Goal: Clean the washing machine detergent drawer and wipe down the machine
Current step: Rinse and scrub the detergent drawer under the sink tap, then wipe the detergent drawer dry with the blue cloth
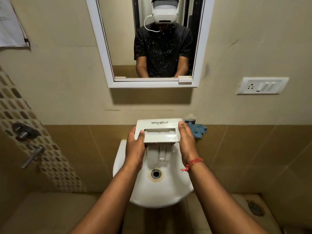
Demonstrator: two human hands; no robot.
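Head view: you hold the detergent drawer [160,130] over the white sink [162,191], front panel up and facing you, "Whirlpool" legible on it. Your left hand [135,147] grips the drawer's left edge, thumb curled over the panel beside the handle recess, fingers wrapped under. Your right hand [186,142] lies along the right edge, fingers pressed together and extended; whether they curl behind the panel, you cannot tell. Red thread [192,164] circles your right wrist. Blue cloth [197,130] sits just right of the drawer, below a chrome tap [190,121]. Mirror [152,48] hangs above.
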